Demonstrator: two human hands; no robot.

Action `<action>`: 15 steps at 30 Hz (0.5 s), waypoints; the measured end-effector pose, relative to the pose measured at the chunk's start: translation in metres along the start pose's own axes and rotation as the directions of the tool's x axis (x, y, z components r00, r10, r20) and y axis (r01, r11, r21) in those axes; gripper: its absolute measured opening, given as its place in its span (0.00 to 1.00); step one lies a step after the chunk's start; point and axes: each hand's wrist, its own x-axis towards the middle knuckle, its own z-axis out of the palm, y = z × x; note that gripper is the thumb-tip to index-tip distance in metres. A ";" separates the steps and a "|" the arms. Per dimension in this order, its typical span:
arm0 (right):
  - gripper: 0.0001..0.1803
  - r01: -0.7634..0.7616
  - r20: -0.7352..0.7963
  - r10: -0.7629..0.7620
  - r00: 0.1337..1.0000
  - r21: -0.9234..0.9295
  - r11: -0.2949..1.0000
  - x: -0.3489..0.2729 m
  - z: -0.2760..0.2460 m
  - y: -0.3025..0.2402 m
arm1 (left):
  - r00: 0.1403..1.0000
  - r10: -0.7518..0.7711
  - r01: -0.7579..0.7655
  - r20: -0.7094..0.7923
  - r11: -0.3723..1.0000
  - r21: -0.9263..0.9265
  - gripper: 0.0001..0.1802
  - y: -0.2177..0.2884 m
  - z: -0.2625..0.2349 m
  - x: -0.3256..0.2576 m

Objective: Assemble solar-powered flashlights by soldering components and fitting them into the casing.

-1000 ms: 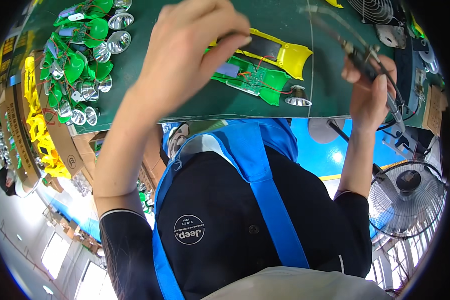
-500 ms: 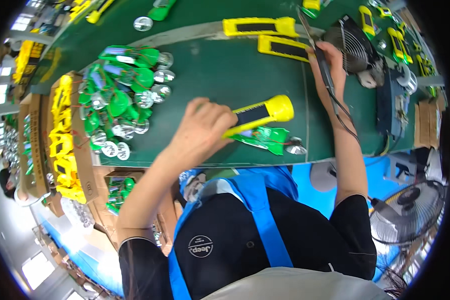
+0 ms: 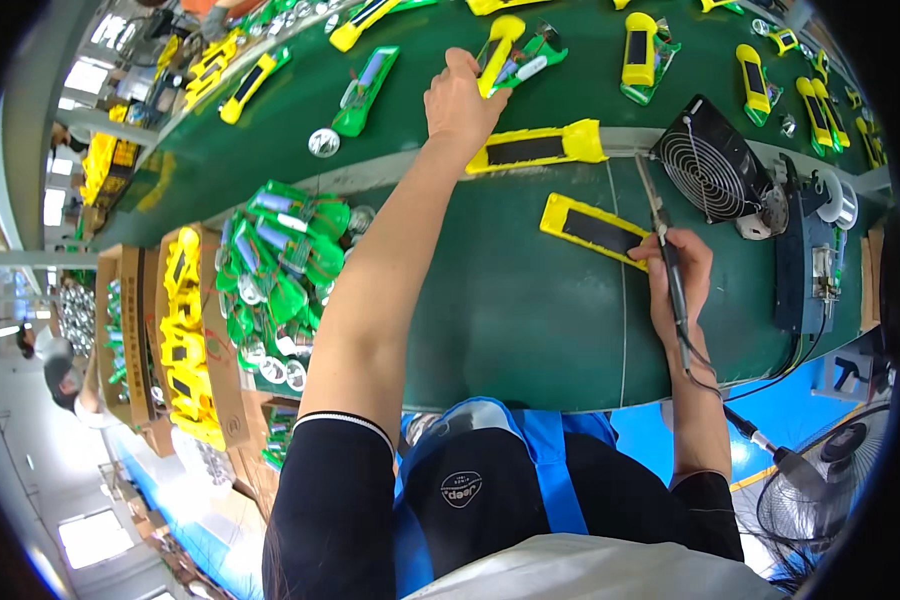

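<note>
My left hand [image 3: 465,108] is stretched to the far green belt, its fingers closed round the near end of a yellow flashlight casing [image 3: 501,48]. Wired to that casing, a green flashlight half [image 3: 536,62] lies beside it. A soldering iron [image 3: 673,275] is in my right hand [image 3: 688,268], its tip pointing away from me. The same hand's fingers also pinch the end of a yellow casing with a dark panel [image 3: 595,232]. Beyond this casing another yellow casing [image 3: 535,150] lies across the pale strip.
Green flashlight halves with silver reflectors [image 3: 285,265] are heaped at the left, beside a cardboard box of yellow casings [image 3: 192,340]. At right stand a black fan [image 3: 710,165], a blue-grey device [image 3: 805,265] and a solder wire spool [image 3: 838,200]. Several flashlights [image 3: 641,55] line the belt.
My left hand has moved from the near table to the far belt with the yellow flashlight casing and its green half. My right hand has come nearer with the iron and other casing; the view shifted.
</note>
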 end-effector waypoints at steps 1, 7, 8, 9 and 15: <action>0.17 -0.007 -0.018 0.007 1.000 0.003 1.000 0.000 -0.002 0.003 | 1.000 0.014 -0.014 0.013 1.000 0.005 0.27 0.002 0.003 0.008; 0.18 0.049 0.066 -0.055 0.996 0.101 0.994 0.005 -0.004 -0.003 | 0.921 0.375 -0.157 -0.108 0.609 0.777 0.33 -0.080 -0.042 0.056; 0.18 0.047 0.066 -0.054 0.996 0.103 0.994 0.004 -0.005 -0.002 | 0.921 0.375 -0.158 -0.106 0.608 0.778 0.33 -0.082 -0.050 0.056; 0.18 0.030 0.067 -0.037 0.997 0.104 0.994 0.002 -0.006 -0.001 | 0.989 0.094 -0.151 0.118 0.614 0.775 0.33 -0.084 -0.058 0.053; 0.18 -0.041 0.045 0.035 0.998 0.160 0.986 -0.002 -0.002 -0.004 | 0.916 -0.169 -0.141 0.364 0.715 0.685 0.33 -0.044 -0.098 0.023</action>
